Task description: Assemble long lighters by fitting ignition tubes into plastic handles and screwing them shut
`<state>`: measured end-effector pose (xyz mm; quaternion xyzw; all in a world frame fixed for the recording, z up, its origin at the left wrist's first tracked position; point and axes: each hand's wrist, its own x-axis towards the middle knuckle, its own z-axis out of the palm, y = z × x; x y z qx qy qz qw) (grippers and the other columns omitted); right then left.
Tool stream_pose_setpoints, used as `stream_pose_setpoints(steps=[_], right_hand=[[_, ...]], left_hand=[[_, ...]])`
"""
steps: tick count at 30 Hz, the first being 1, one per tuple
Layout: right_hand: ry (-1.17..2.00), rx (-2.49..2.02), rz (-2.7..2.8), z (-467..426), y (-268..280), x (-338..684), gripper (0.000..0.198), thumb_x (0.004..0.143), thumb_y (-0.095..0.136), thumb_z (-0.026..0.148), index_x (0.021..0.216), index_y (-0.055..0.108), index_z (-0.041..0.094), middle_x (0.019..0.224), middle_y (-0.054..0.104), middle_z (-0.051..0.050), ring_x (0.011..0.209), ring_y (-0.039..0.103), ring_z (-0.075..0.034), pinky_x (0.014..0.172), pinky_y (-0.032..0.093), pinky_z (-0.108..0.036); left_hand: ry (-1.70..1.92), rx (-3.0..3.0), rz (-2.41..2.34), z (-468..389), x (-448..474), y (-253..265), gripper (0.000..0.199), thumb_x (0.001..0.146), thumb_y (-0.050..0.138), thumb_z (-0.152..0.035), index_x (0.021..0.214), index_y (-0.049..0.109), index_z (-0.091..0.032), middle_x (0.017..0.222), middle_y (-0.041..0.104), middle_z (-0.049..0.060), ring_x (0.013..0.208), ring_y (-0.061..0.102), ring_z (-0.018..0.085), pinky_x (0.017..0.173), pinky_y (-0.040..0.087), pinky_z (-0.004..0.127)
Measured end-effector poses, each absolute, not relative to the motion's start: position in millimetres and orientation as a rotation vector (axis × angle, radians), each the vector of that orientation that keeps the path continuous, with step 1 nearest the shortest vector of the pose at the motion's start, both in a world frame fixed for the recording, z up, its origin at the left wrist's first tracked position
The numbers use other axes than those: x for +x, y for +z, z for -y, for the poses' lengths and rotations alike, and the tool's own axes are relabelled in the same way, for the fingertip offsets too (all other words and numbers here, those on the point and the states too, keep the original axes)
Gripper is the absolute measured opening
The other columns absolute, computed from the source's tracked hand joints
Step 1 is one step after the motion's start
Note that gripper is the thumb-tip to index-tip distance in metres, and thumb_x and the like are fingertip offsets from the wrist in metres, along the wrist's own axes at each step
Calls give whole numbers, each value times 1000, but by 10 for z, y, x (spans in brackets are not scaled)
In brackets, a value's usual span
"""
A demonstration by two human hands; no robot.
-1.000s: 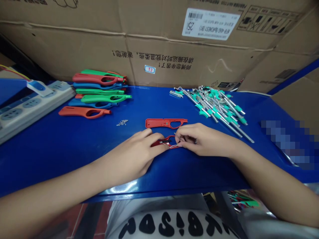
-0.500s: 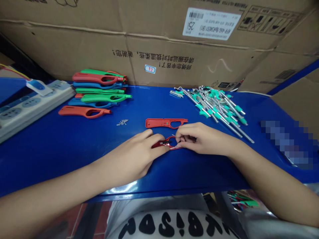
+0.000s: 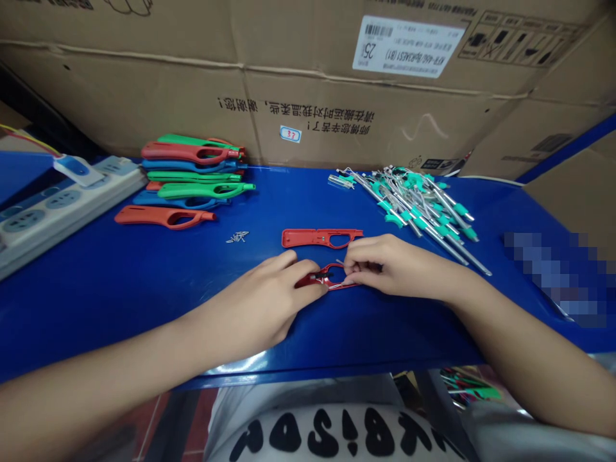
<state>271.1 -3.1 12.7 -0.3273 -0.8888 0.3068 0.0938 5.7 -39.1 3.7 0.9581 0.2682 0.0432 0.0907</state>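
My left hand (image 3: 269,298) is closed over the handle end of a red lighter casing half (image 3: 332,265), holding it low above or on the blue table. Inside the casing, a small black part (image 3: 321,276) shows beside the left fingertips. A thin white wire (image 3: 335,286) runs along the lower side of the trigger loop to my right hand (image 3: 380,266), whose thumb and finger are pinched on it at the casing's nozzle end. The right fingers hide that end. Just beyond my hands lies a matching red casing half (image 3: 303,238), inner side up.
Red, green and blue lighter casings (image 3: 202,190) are piled at back left, near a white power strip (image 3: 72,199). Small metal pins or screws (image 3: 237,237) lie left of centre. Metal lighter tubes (image 3: 414,205) with green pieces and wires are heaped at back right. A cardboard box (image 3: 168,77) stands behind.
My right hand has shifted slightly to the right, away from the left hand, so more of the trigger loop and the white wire shows. The left hand keeps its hold.
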Motion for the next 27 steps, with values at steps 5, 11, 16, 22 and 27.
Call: stream_pose_setpoints(steps=[5, 11, 16, 22, 27], right_hand=[[913, -973, 2653, 33, 137, 2717, 10, 90, 62, 11, 83, 61, 17, 84, 63, -1, 70, 54, -11, 63, 38, -24], [834, -1024, 2658, 54, 137, 2694, 17, 91, 67, 21, 78, 58, 17, 77, 58, 1, 64, 48, -10, 59, 35, -23], [885, -1014, 2644, 31, 139, 2704, 18, 92, 66, 20, 77, 57, 17, 73, 55, 3, 63, 48, -9, 59, 35, -22], [968, -1016, 2640, 18, 199, 2750, 9, 91, 61, 16, 83, 63, 17, 82, 63, -1, 69, 55, -11, 61, 39, -22], [896, -1004, 2694, 32, 206, 2732, 11, 90, 59, 12, 82, 63, 17, 82, 63, -2, 70, 55, -12, 63, 39, -24]], left_hand=[[132, 2855, -790, 395, 55, 41, 48, 89, 53, -6, 134, 61, -21, 127, 58, 12, 110, 52, 29, 93, 53, 46], [163, 2804, -833, 407, 84, 46, 51, 90, 52, -5, 139, 56, -21, 127, 59, 12, 110, 52, 29, 95, 51, 46], [126, 2817, -816, 415, 84, 38, 64, 88, 52, -4, 148, 49, -27, 136, 54, 11, 116, 49, 30, 97, 50, 47], [51, 2852, -811, 419, 77, 39, 68, 87, 53, -5, 151, 46, -28, 139, 51, 13, 114, 48, 31, 95, 51, 49], [34, 2887, -806, 421, 84, 32, 70, 85, 53, -6, 152, 45, -26, 140, 50, 14, 115, 48, 33, 94, 51, 49]])
